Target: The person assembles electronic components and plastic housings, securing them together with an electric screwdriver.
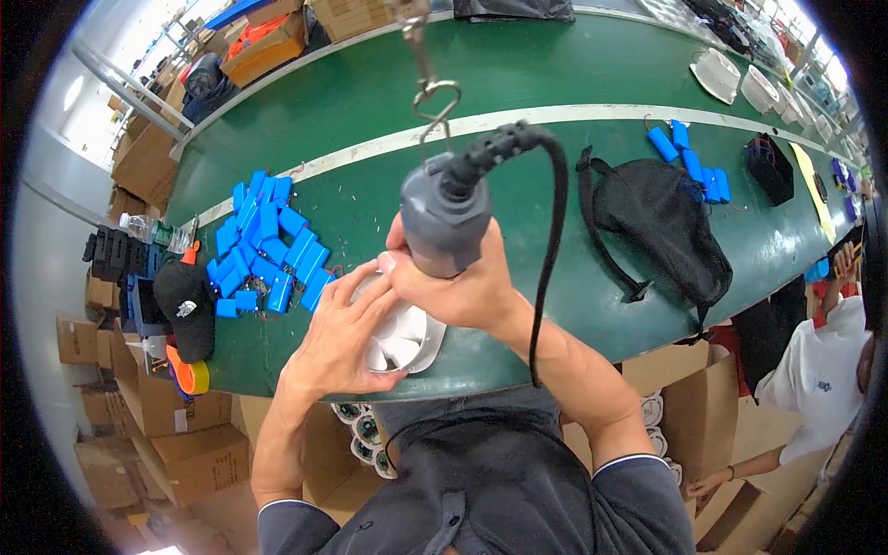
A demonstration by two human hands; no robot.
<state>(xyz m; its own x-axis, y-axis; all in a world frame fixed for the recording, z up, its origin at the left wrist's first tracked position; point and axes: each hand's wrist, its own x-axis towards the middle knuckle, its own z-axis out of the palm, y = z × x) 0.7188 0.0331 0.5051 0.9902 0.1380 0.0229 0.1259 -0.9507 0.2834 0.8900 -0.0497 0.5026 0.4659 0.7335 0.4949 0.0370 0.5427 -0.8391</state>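
My right hand point(467, 287) is wrapped round a grey corded electric screwdriver point(442, 217), which hangs upright from a metal hook and chain point(433, 92). Its black cable loops down to the right, over my forearm. Beneath the tool, at the bench's near edge, sits a white round plastic housing point(421, 351) with fan-like blades inside. The fingers of my left hand point(347, 333) curve over the housing's left side and grip it. The screwdriver's tip is hidden behind my hands.
Blue battery packs point(268, 227) lie heaped left on the green bench point(370, 171). A black cap point(183, 305) and orange tape roll point(190, 373) sit at the left edge. Right are a black mesh bag point(657, 231), more blue packs point(692, 166) and white housings point(717, 76). A co-worker point(823, 370) is at far right.
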